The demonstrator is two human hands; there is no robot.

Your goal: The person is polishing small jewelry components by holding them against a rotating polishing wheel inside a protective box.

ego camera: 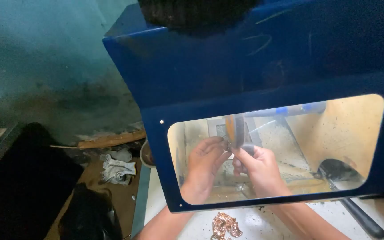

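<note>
Mid-frame, behind the blue hood's window (263, 80), both hands meet at the orange wheel (235, 129). The left hand (204, 166) and right hand (259, 170) pinch closed on what seems a small workpiece (229, 146). Copper-coloured scraps (225, 225) lie at bottom centre.

Beside you on the left, a crumpled white rag (117, 169) is lying on the brown floor, with a wooden strip (111, 140) sitting just beyond it against the stained teal wall (45, 58). A tangle of copper-coloured scrap (226, 226) is resting on the white bench top (263, 222) below the blue hood. A black handle (362, 218) is lying at your right.
</note>
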